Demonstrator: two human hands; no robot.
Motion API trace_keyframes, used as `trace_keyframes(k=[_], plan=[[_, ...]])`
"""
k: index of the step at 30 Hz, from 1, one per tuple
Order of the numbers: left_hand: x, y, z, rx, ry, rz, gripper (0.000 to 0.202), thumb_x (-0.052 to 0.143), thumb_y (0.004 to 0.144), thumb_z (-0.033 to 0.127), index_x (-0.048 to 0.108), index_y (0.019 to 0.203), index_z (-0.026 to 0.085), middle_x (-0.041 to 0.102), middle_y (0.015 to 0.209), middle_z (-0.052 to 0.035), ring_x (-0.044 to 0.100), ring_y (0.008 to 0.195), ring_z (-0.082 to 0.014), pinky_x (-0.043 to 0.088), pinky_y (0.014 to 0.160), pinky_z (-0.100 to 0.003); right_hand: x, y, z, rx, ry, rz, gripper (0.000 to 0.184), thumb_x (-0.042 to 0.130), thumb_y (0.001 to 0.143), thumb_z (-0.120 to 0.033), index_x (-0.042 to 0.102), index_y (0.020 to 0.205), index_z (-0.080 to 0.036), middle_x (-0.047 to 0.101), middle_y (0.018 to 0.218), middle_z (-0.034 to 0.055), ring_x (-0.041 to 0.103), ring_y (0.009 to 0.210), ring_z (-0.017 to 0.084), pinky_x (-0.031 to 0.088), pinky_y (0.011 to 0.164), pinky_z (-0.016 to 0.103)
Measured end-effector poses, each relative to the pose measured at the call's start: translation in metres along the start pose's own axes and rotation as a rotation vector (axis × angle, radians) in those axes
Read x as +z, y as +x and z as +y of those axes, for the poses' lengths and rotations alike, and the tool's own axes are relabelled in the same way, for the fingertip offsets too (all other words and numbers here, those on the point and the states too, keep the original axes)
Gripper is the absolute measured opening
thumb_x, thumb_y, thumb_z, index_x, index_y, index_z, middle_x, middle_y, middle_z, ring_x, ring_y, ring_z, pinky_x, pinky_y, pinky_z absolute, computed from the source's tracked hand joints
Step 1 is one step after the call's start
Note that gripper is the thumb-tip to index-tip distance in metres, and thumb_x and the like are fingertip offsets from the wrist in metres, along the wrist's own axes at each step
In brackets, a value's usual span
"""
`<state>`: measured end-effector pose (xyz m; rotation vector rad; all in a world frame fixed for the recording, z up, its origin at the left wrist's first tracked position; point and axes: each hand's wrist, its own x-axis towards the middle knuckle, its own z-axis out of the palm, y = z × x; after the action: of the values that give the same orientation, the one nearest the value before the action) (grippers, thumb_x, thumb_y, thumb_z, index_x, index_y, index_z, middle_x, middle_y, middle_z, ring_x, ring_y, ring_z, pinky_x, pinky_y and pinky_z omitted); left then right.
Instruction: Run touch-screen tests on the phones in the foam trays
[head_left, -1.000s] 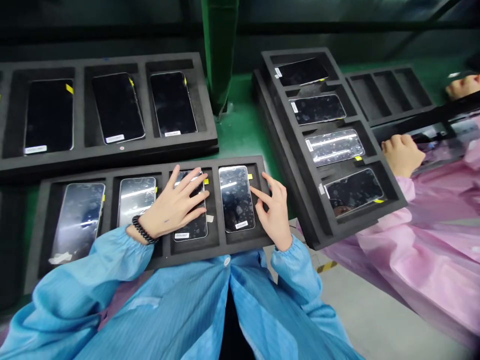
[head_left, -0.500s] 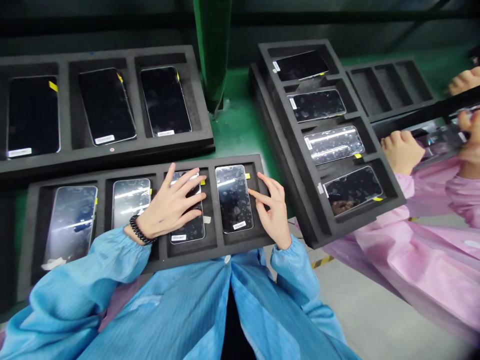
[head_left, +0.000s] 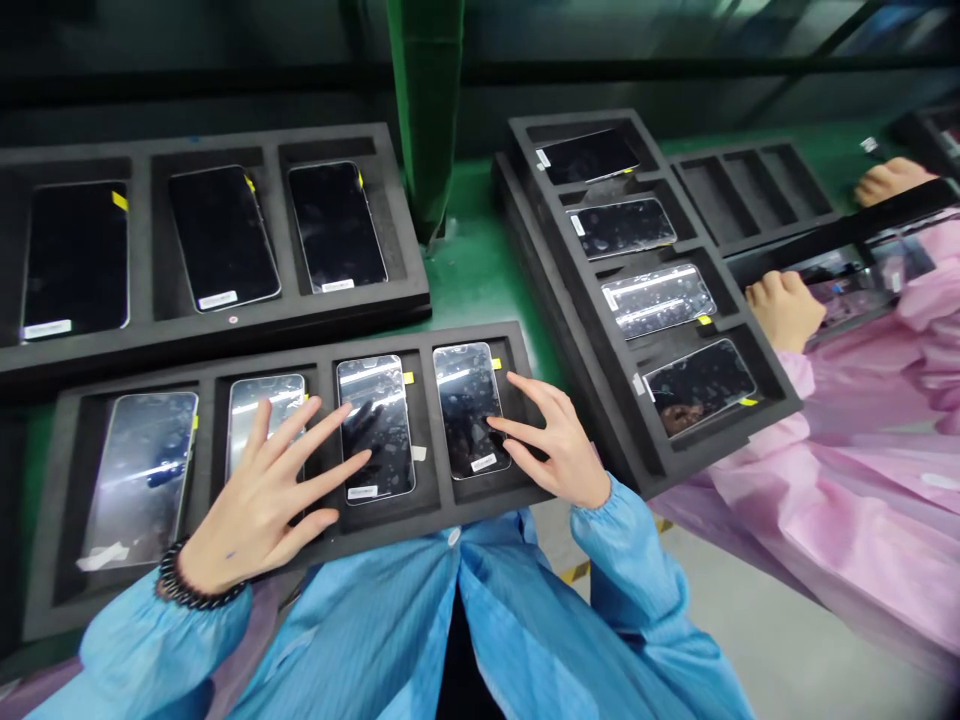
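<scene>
A black foam tray [head_left: 390, 522] lies right in front of me, with several smartphones face up in its slots. My left hand [head_left: 259, 505] is spread open above the second phone [head_left: 266, 410], its index fingertip reaching over the third phone [head_left: 375, 428]. My right hand [head_left: 555, 440] rests at the fourth phone [head_left: 466, 410], with fingertips on its right side. The leftmost phone [head_left: 141, 478] is uncovered. Neither hand grips anything. A beaded black bracelet [head_left: 196, 585] circles my left wrist, and blue sleeves cover both forearms.
Behind stands another foam tray [head_left: 225, 335] holding dark phones. To the right lies a stacked foam tray [head_left: 637, 190] of phones, with a tray of unfilled slots [head_left: 750, 195] beyond it. A person in a pink coat [head_left: 847, 480] works at far right. A green post [head_left: 426, 110] rises from the green bench.
My left hand has slid down and left, off the third phone, which now shows whole. My right hand has shifted slightly right. The view has tilted a little.
</scene>
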<state>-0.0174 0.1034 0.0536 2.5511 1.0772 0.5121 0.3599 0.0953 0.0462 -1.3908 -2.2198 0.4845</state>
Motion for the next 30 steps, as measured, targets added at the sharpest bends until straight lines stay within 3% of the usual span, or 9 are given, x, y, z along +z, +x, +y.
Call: trace_keyframes(k=[3,7,11,14,17,19,24,27,30], plan=[[0.003,-0.002,0.003,-0.002,-0.014,0.005,0.045,0.045,0.099,0.041,0.058,0.142,0.041,0.029,0.169,-0.001,0.023,0.158,-0.0367,0.004,0.128,-0.068,0.0,0.004,0.001,-0.05,0.003,-0.037,0.029,0.06,0.096,-0.029,0.077,0.119,-0.032,0.046,0.161,0.0059,0.049,0.138,0.031,0.046,0.112,0.058],[0.004,-0.006,0.007,0.022,0.006,-0.002,0.043,0.046,0.099,0.037,0.061,0.139,0.041,0.025,0.17,0.0019,0.022,0.159,-0.0353,0.006,0.129,-0.067,-0.001,0.004,0.004,-0.121,0.003,-0.038,0.027,0.062,0.094,-0.03,0.078,0.115,-0.034,0.047,0.161,0.0043,0.05,0.137,0.031,0.043,0.113,0.059],[0.009,-0.003,0.005,-0.004,0.0,-0.027,0.038,0.046,0.1,0.042,0.066,0.132,0.042,0.035,0.167,0.0016,0.029,0.157,-0.034,0.009,0.13,-0.064,0.003,0.007,0.009,-0.194,0.013,-0.064,0.023,0.062,0.094,-0.028,0.079,0.109,-0.033,0.049,0.159,0.0056,0.051,0.137,0.029,0.039,0.117,0.059],[0.013,0.009,-0.001,-0.044,0.09,-0.057,0.045,0.047,0.101,0.036,0.057,0.144,0.04,0.032,0.168,-0.0031,0.026,0.158,-0.0336,0.011,0.131,-0.063,0.009,0.016,0.012,-0.081,-0.043,-0.085,0.029,0.054,0.1,-0.03,0.075,0.12,-0.032,0.047,0.16,0.0072,0.047,0.142,0.03,0.035,0.12,0.061],[0.009,0.024,-0.004,-0.131,0.214,-0.007,0.062,0.046,0.102,0.033,0.029,0.161,0.031,0.016,0.172,-0.0115,0.015,0.16,-0.0377,0.011,0.127,-0.07,0.009,0.028,0.009,0.073,-0.136,-0.003,0.044,0.043,0.105,-0.033,0.056,0.147,-0.027,0.037,0.166,0.0127,0.038,0.149,0.033,0.029,0.123,0.065],[0.004,0.031,0.0,-0.183,0.231,0.056,0.065,0.042,0.103,0.033,0.02,0.164,0.029,0.008,0.174,-0.0111,0.008,0.161,-0.039,0.008,0.127,-0.073,0.003,0.031,0.003,0.102,-0.153,0.069,0.049,0.04,0.106,-0.032,0.045,0.155,-0.027,0.034,0.167,0.0127,0.036,0.151,0.033,0.027,0.124,0.064],[0.003,0.034,0.022,-0.388,0.15,0.184,0.054,0.035,0.105,0.035,0.035,0.159,0.032,0.007,0.175,-0.0011,0.004,0.161,-0.0372,-0.001,0.129,-0.068,0.0,0.026,-0.022,0.175,-0.103,0.161,0.052,0.042,0.105,-0.028,0.038,0.157,-0.03,0.04,0.162,0.0109,0.039,0.148,0.031,0.033,0.122,0.058],[0.017,0.033,0.027,-0.413,0.143,0.242,0.052,0.034,0.105,0.036,0.042,0.156,0.031,0.011,0.174,-0.0032,0.005,0.161,-0.0372,-0.003,0.129,-0.069,0.015,0.02,-0.03,0.207,-0.056,0.168,0.052,0.044,0.105,-0.03,0.037,0.157,-0.028,0.043,0.159,0.0114,0.042,0.145,0.031,0.039,0.119,0.056],[0.029,0.034,0.023,-0.437,0.132,0.194,0.049,0.035,0.104,0.034,0.051,0.151,0.027,0.014,0.173,-0.0074,0.005,0.162,-0.0372,-0.003,0.128,-0.069,0.029,0.02,-0.029,0.24,-0.062,0.176,0.048,0.044,0.105,-0.029,0.042,0.153,-0.023,0.044,0.158,0.0142,0.044,0.144,0.029,0.041,0.118,0.054]])
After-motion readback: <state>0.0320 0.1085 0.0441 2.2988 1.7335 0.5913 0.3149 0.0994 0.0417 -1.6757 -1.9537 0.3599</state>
